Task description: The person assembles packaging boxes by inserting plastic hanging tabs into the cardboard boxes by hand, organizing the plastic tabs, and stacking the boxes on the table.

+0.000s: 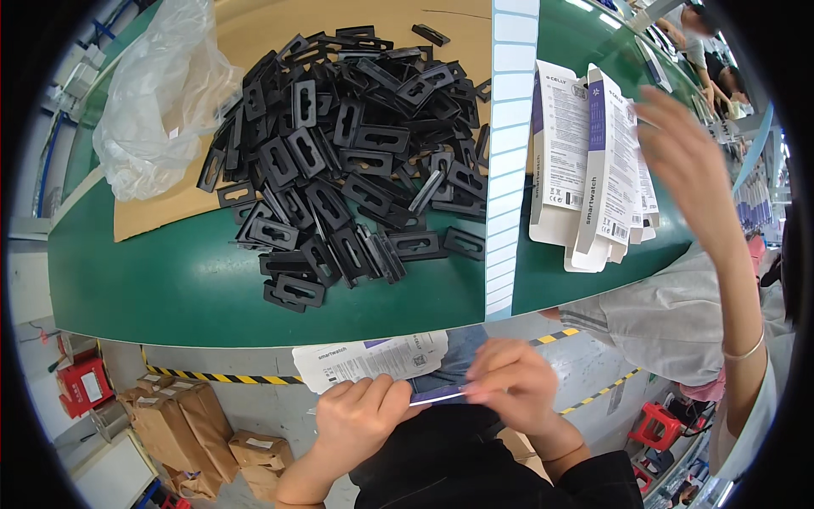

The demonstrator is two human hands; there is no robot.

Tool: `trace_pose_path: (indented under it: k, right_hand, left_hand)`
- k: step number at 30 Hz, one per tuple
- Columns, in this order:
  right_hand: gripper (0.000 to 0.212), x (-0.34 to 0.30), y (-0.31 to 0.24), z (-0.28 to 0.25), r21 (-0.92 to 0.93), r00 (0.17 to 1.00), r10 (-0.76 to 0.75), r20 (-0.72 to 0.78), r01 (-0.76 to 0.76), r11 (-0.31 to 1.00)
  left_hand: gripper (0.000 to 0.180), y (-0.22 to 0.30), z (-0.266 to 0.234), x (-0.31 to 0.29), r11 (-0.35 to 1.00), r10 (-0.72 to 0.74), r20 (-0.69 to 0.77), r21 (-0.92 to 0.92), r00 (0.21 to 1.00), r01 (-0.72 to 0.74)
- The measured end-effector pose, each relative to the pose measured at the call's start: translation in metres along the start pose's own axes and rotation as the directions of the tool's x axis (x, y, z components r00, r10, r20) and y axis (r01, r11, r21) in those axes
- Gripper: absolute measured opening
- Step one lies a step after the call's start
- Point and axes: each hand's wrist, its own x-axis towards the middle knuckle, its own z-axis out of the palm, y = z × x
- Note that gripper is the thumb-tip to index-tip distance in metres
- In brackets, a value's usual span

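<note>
Below the table's near edge, over my lap, is a flat white and purple carton (373, 360). My left hand (363, 417) is closed on its near edge, fingers curled over it. My right hand (515, 383) pinches the purple edge at the carton's right end with thumb and fingers. On the table ahead lies a large heap of black plastic hang tabs (369, 140), each with a slot cut through it. Neither hand touches the heap.
Flat white and purple cartons (606, 170) lie stacked on the green table (170, 288) at right, with a co-worker's blurred hand (682, 153) over them. A strip of blank labels (511, 102) runs beside the heap. A clear plastic bag (161, 102) lies left; brown paper-wrapped packages (182, 424) stand on the floor.
</note>
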Motion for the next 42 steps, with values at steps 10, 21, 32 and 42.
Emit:
trace_pose_path:
  k: [10, 21, 32, 42]
  right_hand:
    - [0.032, -0.039, 0.005, -0.019, -0.089, 0.979, 0.076, -0.192, -0.094, 0.992]
    - [0.034, 0.026, -0.001, -0.059, -0.551, 0.842, -0.224, -0.491, -0.101, 0.828]
    - [0.031, 0.094, -0.017, -0.046, -0.814, 0.872, -0.489, -0.033, 0.26, 0.52]
    - [0.016, 0.099, 0.005, -0.014, -0.895, 0.995, -0.104, 0.002, 0.048, 0.444]
  left_hand:
    - [0.041, 0.001, 0.013, -0.006, 0.735, -0.357, -0.103, -0.644, 0.929, 0.211]
    - [0.038, 0.028, 0.019, 0.036, 0.621, -0.263, -0.064, -0.775, 0.963, 0.118]
    - [0.102, -0.025, 0.067, -0.034, 0.956, -0.293, 0.203, 0.088, 0.935, 0.28]
    - [0.103, -0.044, 0.08, -0.031, 0.961, -0.276, 0.192, 0.029, 0.942, 0.276]
